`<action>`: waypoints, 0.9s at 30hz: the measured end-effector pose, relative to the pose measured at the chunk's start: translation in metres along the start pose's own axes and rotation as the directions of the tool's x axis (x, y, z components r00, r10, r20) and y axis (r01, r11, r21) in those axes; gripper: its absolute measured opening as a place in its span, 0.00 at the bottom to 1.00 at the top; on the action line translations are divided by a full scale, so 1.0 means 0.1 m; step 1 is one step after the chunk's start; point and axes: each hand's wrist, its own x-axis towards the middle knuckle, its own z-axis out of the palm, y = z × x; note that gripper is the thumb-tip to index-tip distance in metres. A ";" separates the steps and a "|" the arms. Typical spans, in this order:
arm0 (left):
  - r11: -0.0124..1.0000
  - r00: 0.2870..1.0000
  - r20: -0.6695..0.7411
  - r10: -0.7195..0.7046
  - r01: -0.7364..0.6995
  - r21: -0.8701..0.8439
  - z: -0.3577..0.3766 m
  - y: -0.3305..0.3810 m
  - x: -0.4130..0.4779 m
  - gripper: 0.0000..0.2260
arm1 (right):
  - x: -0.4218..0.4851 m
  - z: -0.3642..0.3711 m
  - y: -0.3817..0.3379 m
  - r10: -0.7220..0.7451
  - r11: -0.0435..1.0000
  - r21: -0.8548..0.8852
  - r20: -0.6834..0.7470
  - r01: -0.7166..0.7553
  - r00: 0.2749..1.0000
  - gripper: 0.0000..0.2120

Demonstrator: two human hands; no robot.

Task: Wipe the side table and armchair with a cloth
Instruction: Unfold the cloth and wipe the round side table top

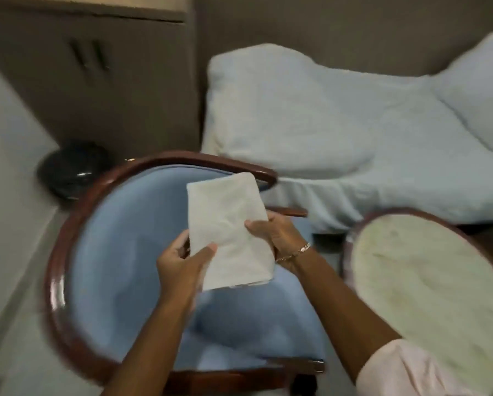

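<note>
Both hands pinch the folded cloth (230, 230), left hand (182, 260) on its near-left edge, right hand (273, 234) on its right edge, long axis near-far, above the armchair (102, 252); desk (428, 287) lies right, nearer my right hand.

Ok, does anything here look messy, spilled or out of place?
Nothing spilled or broken shows. The pillows on the bed lie rumpled and askew, and the side table top looks blotchy, though blur makes stains uncertain. Both hands hold the folded cloth above the armchair.
</note>
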 end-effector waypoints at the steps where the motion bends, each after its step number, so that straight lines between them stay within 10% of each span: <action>1: 0.999 0.998 0.046 -0.030 0.029 0.015 0.41 -0.24 -0.06 0.17 | -0.06 -0.48 0.08 -0.003 1.000 0.019 -0.069 0.004 0.998 0.17; 8: 0.974 0.946 0.314 -0.083 0.011 0.225 2.61 -1.70 -0.54 0.19 | -0.50 -2.93 0.87 0.023 1.000 0.021 -0.573 -0.013 0.819 0.10; 13: 0.959 0.937 0.336 -0.093 -0.006 0.283 3.45 -2.62 -0.42 0.20 | -0.15 -3.77 1.40 -0.184 0.954 -0.287 -0.788 -0.086 0.587 0.32; 15: 0.941 0.939 0.314 -0.138 0.026 0.338 3.58 -2.97 -0.19 0.23 | 0.16 -3.87 1.62 -0.419 0.773 -0.601 -0.724 -0.204 0.547 0.32; 18: 0.891 0.962 0.235 -0.141 0.019 0.454 3.40 -3.30 0.22 0.26 | 0.64 -3.81 2.01 -0.392 0.309 -0.876 -0.472 -0.370 0.790 0.31; 22: 0.442 0.903 0.348 0.251 -0.427 0.789 2.70 -3.45 0.94 0.22 | 0.65 -3.61 2.50 -0.429 0.099 -0.923 -0.378 -0.373 0.821 0.33; 25: -0.088 0.812 0.552 0.190 -0.546 0.833 2.48 -3.49 1.44 0.31 | 0.44 -3.63 2.61 -0.432 0.027 -0.964 -0.250 -0.264 0.867 0.32; 27: -0.269 0.760 0.623 0.186 -0.570 0.776 2.45 -3.61 1.64 0.35 | 0.86 -3.98 2.26 -0.441 0.052 -0.951 -0.296 -0.305 0.847 0.32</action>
